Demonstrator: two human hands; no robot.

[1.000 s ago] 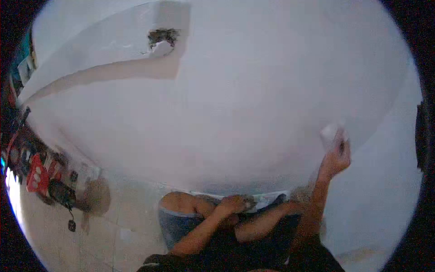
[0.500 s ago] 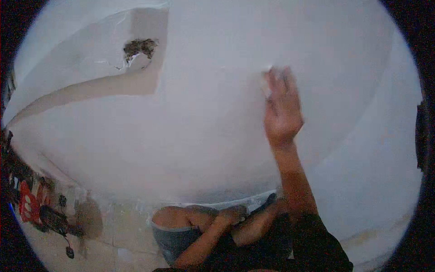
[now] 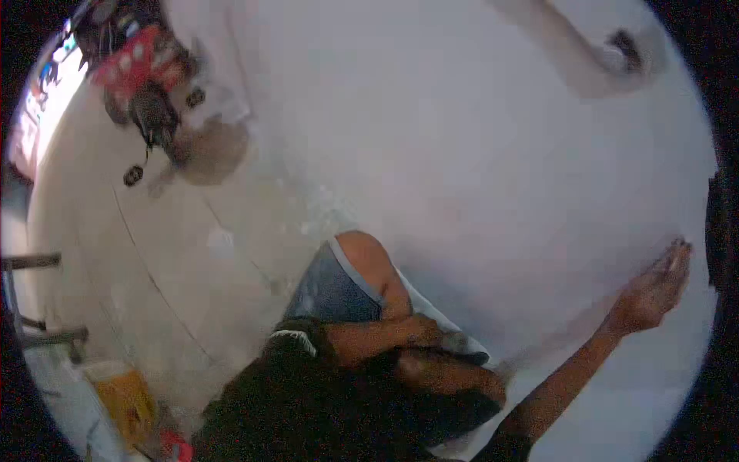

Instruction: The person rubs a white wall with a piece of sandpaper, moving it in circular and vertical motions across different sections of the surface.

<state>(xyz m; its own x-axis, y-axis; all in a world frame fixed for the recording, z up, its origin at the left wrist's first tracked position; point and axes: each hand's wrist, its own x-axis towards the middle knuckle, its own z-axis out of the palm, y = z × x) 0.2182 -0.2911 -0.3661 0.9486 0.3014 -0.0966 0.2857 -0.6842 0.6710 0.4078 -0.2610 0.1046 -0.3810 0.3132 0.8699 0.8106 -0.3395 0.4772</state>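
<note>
My right hand is stretched out to the far right, against or close to the pale wall. Its fingers look drawn together; anything small between them is blurred and cannot be made out. Across my lap lies my left forearm, and my left hand rests low between my bent knees. The fingers of that hand are too dark and smeared to read. A small greyish shape shows just beside it.
A red and black motorcycle stands at upper left on the tiled floor. A yellow container sits at lower left near dark metal bars. At upper right the wall has a recess with a dark broken hole.
My view has swung left, so the motorcycle and floor fill more of it and the wall hole sits at upper right. My right hand now appears farther right and lower.
</note>
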